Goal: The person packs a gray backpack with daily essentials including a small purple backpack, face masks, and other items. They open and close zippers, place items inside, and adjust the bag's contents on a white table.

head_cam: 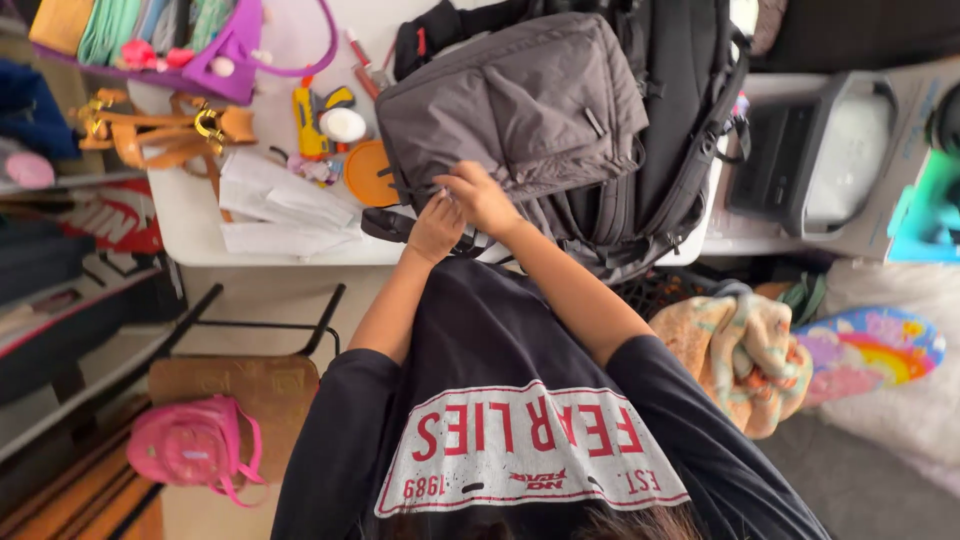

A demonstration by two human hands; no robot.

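Both hands meet at the near edge of a grey backpack (520, 110) on a white table (190, 215). Left hand (436, 228) curled, fingers pressed together; right hand (482, 197), at its 1 o'clock, pinches the bag's edge.

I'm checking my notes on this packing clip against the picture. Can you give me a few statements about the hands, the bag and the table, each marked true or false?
1. Both hands meet at the near edge of the grey backpack. True: the left hand and right hand are there.
2. The backpack lies on the floor. False: it rests on the white table.
3. A pink bag sits low on the left. True.
4. The orange lid lies on the backpack. False: it lies on the table beside it.
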